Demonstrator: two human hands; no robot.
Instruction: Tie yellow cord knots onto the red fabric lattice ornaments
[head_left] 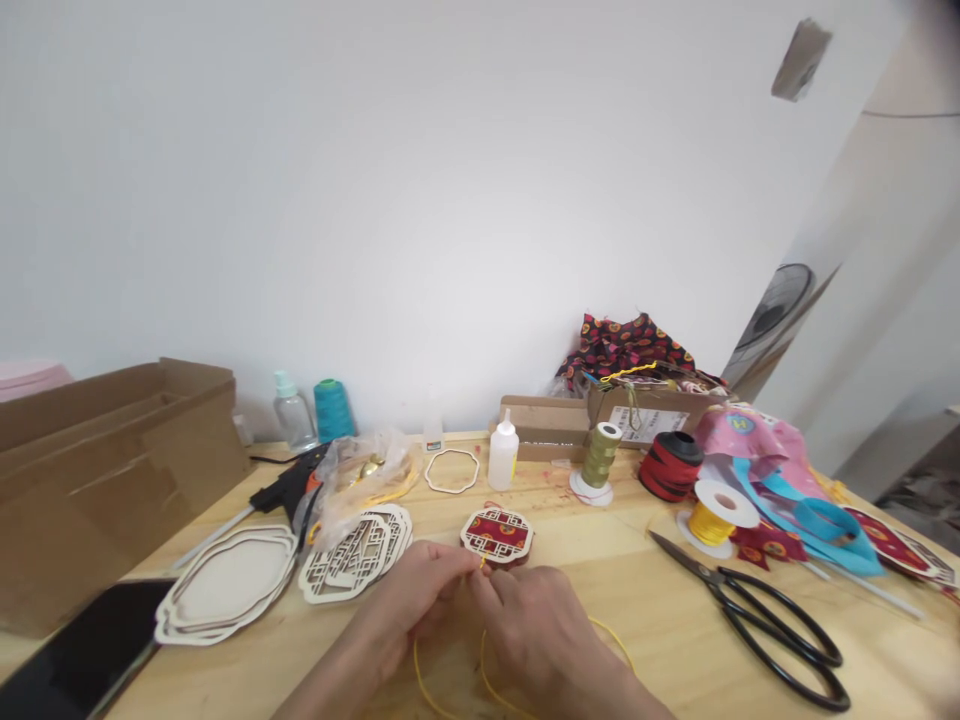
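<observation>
My left hand [409, 600] and my right hand [536, 620] meet at the front middle of the wooden table [622, 590], fingers pinched together on a thin yellow cord [491, 680]. The cord loops down toward me under both hands. Just beyond my fingertips lies a round wooden lattice ornament [496, 534] with red patterned fabric behind its cut-outs. The cord's end seems to touch the ornament's near edge, though my fingers hide the join.
Black scissors [757, 615] lie at the right. Cord spools, olive [601, 455], yellow [712, 518] and red [670, 465], stand behind. A glue bottle [502, 452], glue gun [289, 487], stacked lattice pieces [356, 552], plain wooden frames [225, 585], a phone [75, 655] and a cardboard box [105, 470] sit left.
</observation>
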